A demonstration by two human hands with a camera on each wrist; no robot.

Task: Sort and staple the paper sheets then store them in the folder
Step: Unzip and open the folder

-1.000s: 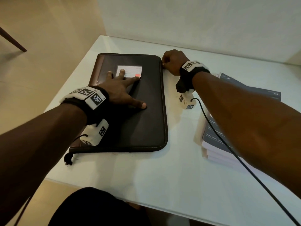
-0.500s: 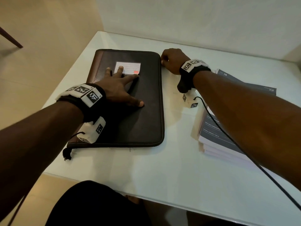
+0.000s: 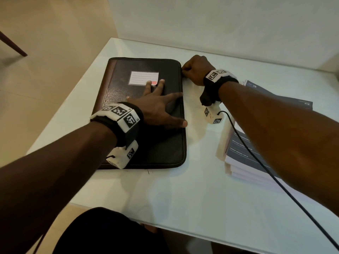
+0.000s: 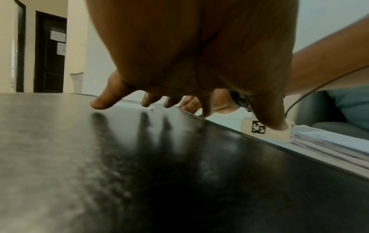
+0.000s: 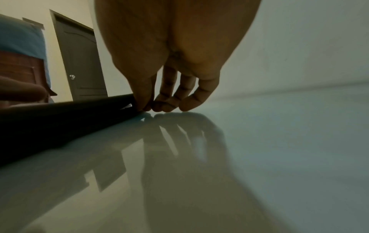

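Note:
A dark brown zip folder (image 3: 119, 92) lies closed on the white table (image 3: 183, 198), a lined label (image 3: 141, 77) on its cover. My left hand (image 3: 157, 107) presses flat on the cover with fingers spread, thumb at the right edge; the left wrist view shows the fingertips (image 4: 99, 104) touching the folder (image 4: 99, 157). My right hand (image 3: 194, 70) is curled at the folder's far right corner. In the right wrist view its thumb and forefinger (image 5: 143, 104) pinch a small zip pull at the folder edge (image 5: 60, 119). A stack of paper sheets (image 3: 240, 154) lies to the right, partly under my right forearm.
A wall runs along the table's far side. The table's left edge drops to a tiled floor, where a chair leg (image 3: 12, 44) shows. A black cable (image 3: 256, 158) trails from my right wrist over the paper stack.
My left hand has slid right across the folder cover, its thumb now at the right edge. The right hand has stayed at the far right corner.

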